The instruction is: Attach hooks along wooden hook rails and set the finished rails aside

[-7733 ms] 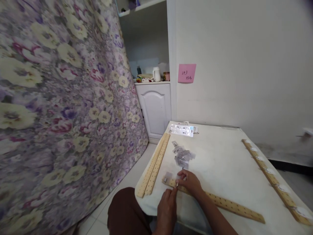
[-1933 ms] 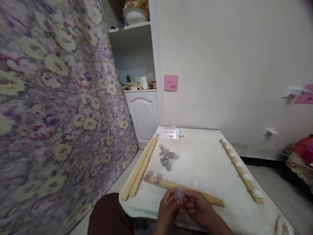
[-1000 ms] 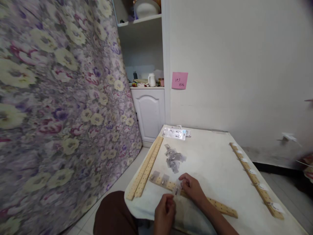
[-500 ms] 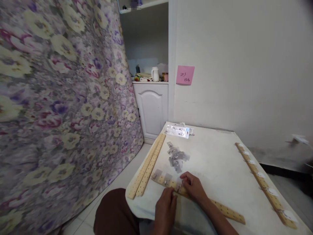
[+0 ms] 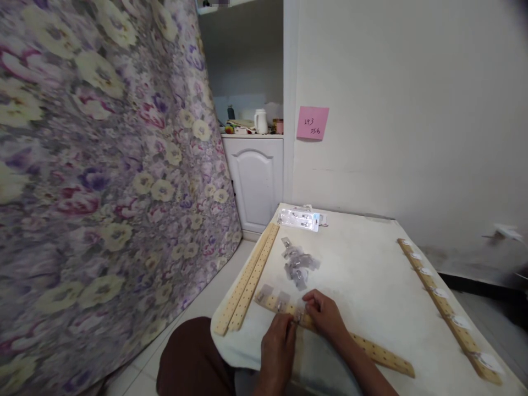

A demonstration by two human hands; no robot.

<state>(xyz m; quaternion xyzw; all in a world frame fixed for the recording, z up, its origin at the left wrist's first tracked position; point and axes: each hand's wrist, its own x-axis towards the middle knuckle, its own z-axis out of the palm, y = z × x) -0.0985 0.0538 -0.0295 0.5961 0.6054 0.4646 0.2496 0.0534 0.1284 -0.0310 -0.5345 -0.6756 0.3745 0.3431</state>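
Note:
A wooden strip with rows of holes (image 5: 381, 352) lies slantwise across the near part of the table, its middle partly under my hands. Along its left part sit clear square hook pieces with small metal hooks (image 5: 282, 301), including one at the far left end. My right hand (image 5: 326, 314) pinches the edge of a third clear hook piece (image 5: 301, 309) on the strip. My left hand (image 5: 278, 342) is closed, its fingertips at the strip's near edge beside that piece; what they grip is hidden.
Beyond the strip lies a pile of similar clear hook pieces (image 5: 297, 265). Two more holed strips (image 5: 256, 275) run along the table's left edge. Clear packaging (image 5: 299, 219) is at the back. On the right, another wooden strip (image 5: 449, 313) carries several white round pieces.
The view has shifted slightly. Both hands stay at the third hook piece, with only small finger movement; the strips and pile have not moved.

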